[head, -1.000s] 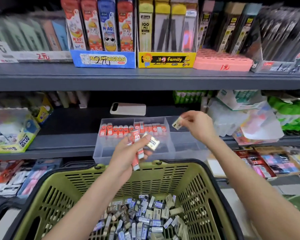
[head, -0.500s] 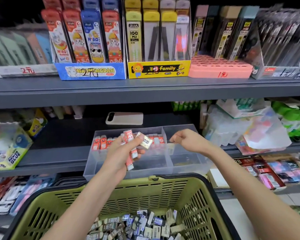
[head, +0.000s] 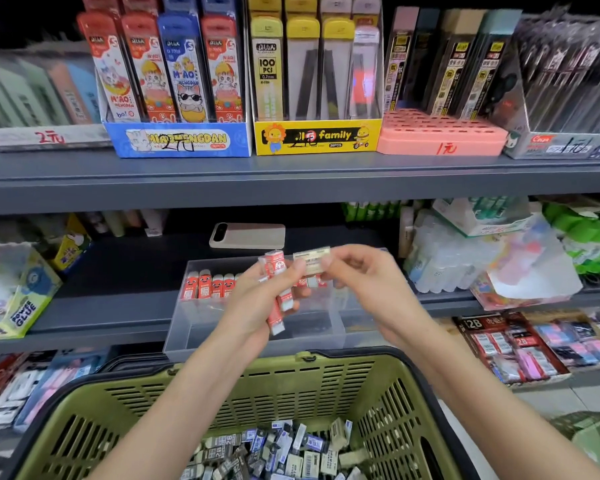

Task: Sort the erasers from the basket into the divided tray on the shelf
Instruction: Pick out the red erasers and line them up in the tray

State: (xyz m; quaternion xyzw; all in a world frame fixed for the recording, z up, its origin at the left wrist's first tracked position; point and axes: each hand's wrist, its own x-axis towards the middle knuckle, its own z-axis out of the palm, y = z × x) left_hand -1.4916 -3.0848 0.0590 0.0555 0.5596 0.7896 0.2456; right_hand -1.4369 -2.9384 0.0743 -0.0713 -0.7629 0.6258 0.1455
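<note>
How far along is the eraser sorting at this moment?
Early. Done: a row of red-sleeved erasers stands in the left compartment of the clear divided tray. In hand: the left hand grips more red erasers; the right hand pinches a cream-labelled eraser. Left: a big pile of erasers in the green basket.

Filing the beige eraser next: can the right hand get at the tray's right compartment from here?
Probably yes. The right hand, pinching the beige eraser, hovers above the open-topped tray; the left hand, gripping red erasers, isn't blocking the right compartment.
</note>
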